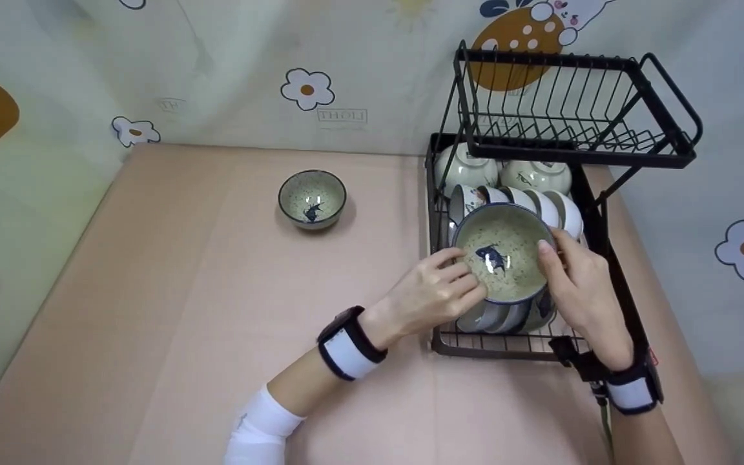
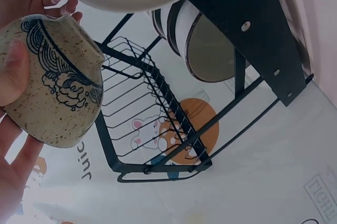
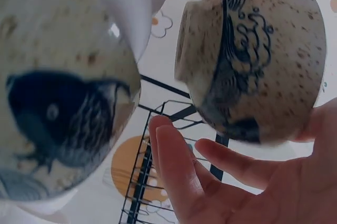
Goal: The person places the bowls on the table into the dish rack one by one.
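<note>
A speckled bowl (image 1: 504,255) with a blue rim and a dark blue fish inside is held over the dish rack, its opening facing the head camera. My left hand (image 1: 440,290) grips its left rim with curled fingers. On the opposite side my right hand (image 1: 582,284) pinches the rim, thumb (image 1: 547,255) over the edge and fingers behind. The left wrist view shows blue wave patterns on the outside of this bowl (image 2: 63,84). In the right wrist view the bowl (image 3: 258,61) is seen side-on, with right-hand fingers (image 3: 179,166) spread below it.
A smaller speckled bowl (image 1: 312,200) stands upright on the table (image 1: 217,290). The black two-tier dish rack (image 1: 501,352) carries white bowls (image 1: 469,171) at the back and several tilted bowls (image 1: 566,213) in rows. Its upper tier (image 1: 578,155) overhangs the back.
</note>
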{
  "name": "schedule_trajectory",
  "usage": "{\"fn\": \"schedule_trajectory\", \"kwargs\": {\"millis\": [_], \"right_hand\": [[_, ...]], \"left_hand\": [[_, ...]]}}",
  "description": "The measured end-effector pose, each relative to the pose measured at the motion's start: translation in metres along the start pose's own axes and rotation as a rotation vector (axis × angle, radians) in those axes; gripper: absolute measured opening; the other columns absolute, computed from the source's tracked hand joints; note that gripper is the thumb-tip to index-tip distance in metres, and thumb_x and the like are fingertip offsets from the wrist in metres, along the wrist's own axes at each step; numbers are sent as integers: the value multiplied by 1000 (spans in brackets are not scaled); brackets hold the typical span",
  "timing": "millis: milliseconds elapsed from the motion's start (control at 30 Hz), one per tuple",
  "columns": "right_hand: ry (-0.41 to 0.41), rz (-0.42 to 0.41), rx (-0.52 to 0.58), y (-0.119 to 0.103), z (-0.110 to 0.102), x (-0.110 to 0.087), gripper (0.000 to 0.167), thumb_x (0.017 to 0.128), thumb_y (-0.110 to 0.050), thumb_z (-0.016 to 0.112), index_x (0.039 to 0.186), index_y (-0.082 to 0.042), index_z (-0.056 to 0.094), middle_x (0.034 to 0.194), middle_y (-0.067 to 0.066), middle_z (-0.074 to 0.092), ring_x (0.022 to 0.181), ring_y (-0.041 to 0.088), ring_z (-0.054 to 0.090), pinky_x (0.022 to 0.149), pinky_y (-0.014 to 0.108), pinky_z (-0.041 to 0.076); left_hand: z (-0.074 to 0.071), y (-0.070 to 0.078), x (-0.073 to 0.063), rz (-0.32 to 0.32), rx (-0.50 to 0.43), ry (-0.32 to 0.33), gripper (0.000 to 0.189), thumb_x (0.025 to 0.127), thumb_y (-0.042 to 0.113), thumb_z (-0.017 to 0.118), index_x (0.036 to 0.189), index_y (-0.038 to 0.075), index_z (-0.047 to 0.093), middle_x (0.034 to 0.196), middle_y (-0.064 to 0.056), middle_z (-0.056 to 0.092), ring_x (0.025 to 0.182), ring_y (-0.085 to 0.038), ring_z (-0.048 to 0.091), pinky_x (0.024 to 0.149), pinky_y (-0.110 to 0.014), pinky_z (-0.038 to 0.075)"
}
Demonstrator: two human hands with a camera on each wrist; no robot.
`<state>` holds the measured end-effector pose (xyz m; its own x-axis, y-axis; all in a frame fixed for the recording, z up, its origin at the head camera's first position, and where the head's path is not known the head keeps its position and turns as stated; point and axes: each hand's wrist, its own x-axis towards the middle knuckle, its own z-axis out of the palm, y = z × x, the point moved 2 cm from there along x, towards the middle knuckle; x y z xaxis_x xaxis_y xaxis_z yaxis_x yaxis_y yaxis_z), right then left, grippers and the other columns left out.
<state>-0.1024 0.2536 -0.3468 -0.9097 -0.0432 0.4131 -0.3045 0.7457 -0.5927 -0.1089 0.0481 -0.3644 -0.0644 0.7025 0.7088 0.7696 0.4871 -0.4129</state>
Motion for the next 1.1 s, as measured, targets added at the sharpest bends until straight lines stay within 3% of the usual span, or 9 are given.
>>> {"fn": "schedule_trajectory", "kwargs": {"millis": [133, 333, 433, 600, 833, 1100], "right_hand": [[-38, 65, 67, -2, 0, -2, 33, 98, -18, 45, 119, 3, 57, 103, 30, 65, 96, 46, 63, 78, 58, 51], [-104, 195, 211, -6, 0, -4, 44, 96, -13, 39, 139, -5, 44, 130, 29, 53, 113, 44, 55, 89, 60, 47], [-135, 231, 313, -7, 1, -4, 51, 94, -10, 35, 145, -9, 35, 141, 23, 43, 123, 38, 46, 98, 61, 40], [-161, 259, 408, -8, 1, -3, 55, 93, -9, 33, 147, -16, 31, 147, 14, 33, 128, 31, 36, 103, 63, 29], [-138, 265, 404, -6, 0, -2, 51, 95, -12, 32, 146, -16, 34, 149, 9, 33, 132, 28, 33, 105, 62, 28], [-58, 246, 323, 1, -9, 1, 48, 95, -10, 33, 142, -20, 42, 144, 7, 45, 126, 23, 43, 104, 57, 33]], "left_hand": [[2, 5, 1, 8, -17, 11, 9, 85, 18, 66, 77, 21, 67, 77, 10, 71, 77, -5, 67, 91, -25, 50], [4, 8, 1, 9, 1, 45, 7, 84, 19, 68, 78, 21, 67, 77, 12, 70, 77, -3, 65, 91, -25, 50], [4, 8, 1, 6, 9, 54, 8, 85, 19, 67, 77, 22, 67, 78, 12, 70, 77, -3, 65, 91, -24, 50], [5, 11, 2, 6, 17, 68, 9, 87, 21, 64, 78, 21, 67, 80, 11, 71, 79, -4, 66, 91, -24, 49], [8, 14, 3, 5, 18, 62, 8, 89, 21, 61, 86, 20, 68, 85, 10, 72, 83, -5, 66, 90, -24, 50], [6, 6, 1, -1, -2, -22, 23, 94, 14, 52, 114, 17, 63, 115, 1, 68, 109, -12, 62, 99, -25, 46]]}}
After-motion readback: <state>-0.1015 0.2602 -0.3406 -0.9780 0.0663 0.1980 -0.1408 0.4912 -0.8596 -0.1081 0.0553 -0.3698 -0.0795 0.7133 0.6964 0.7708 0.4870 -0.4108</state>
